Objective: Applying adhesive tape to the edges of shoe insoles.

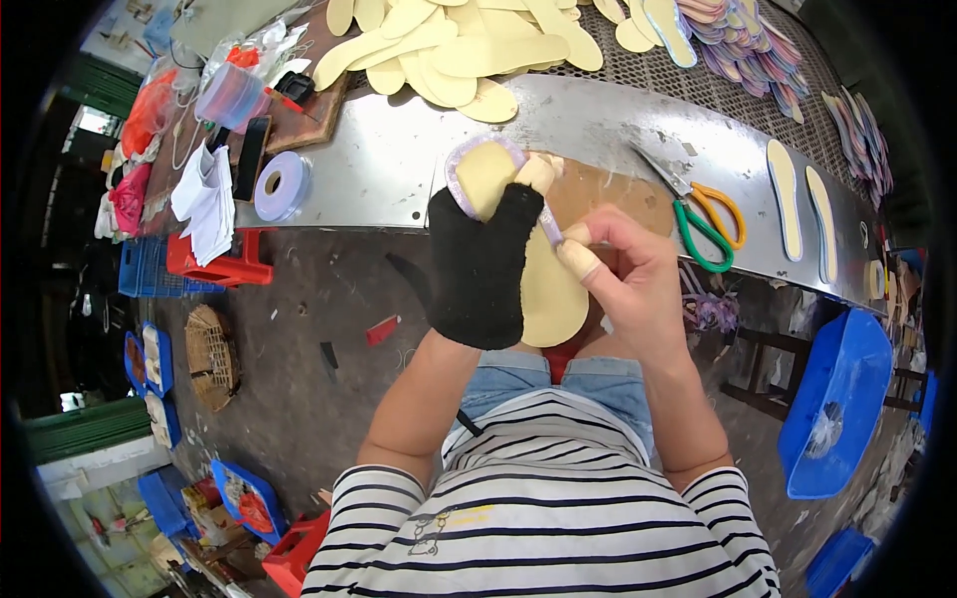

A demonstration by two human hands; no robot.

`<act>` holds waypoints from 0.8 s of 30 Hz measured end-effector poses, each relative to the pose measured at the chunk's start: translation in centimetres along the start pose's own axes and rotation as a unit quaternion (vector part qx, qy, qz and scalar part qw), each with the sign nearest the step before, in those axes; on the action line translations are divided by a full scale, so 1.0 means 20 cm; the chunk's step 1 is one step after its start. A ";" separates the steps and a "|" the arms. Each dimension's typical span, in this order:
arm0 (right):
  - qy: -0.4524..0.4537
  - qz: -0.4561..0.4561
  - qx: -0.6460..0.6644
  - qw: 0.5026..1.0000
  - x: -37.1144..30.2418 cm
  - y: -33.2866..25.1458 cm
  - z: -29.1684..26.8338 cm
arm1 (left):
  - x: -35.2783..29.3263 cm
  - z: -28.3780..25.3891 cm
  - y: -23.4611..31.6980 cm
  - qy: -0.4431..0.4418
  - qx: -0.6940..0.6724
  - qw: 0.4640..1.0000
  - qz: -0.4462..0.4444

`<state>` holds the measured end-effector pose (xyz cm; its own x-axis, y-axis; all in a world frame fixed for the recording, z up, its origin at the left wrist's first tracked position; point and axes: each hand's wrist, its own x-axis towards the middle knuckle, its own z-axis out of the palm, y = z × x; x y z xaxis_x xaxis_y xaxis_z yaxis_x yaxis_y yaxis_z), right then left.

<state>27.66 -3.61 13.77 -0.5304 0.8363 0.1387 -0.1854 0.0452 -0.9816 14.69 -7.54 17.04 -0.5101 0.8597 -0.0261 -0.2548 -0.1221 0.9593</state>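
Observation:
My left hand (pixel 480 269), in a black fingerless glove, is closed on a cream insole (pixel 554 299) above my lap. A narrow lilac tape (pixel 454 169) borders the far rounded end of the insole and runs down its right edge. At that edge, the thumb and forefinger of my right hand (pixel 638 279) pinch the tape's lower stretch. Pale covers wrap those fingertips. Scissors (pixel 706 211) with one orange and one green handle lie on the metal table to the right of my hands. The glove hides the middle of the insole.
Many cream insoles (pixel 478 55) are heaped on the mesh surface beyond the metal table (pixel 384 130). Two edged insoles (pixel 786 199) lie at the right, near stacks of patterned ones (pixel 748 55). A tape roll (pixel 282 186) sits at the left. A blue tub (pixel 835 404) stands lower right.

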 end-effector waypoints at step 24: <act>-0.035 -0.119 -0.143 0.982 0.02 0.07 -0.12 | 0.02 -0.14 -0.17 -0.040 -0.124 0.983 -0.129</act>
<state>29.13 -1.91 12.15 -0.5584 0.7439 0.3672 -0.0769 0.3943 -0.9158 13.10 -8.14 12.98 -0.3380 0.9130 -0.2286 -0.5656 -0.0030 0.8247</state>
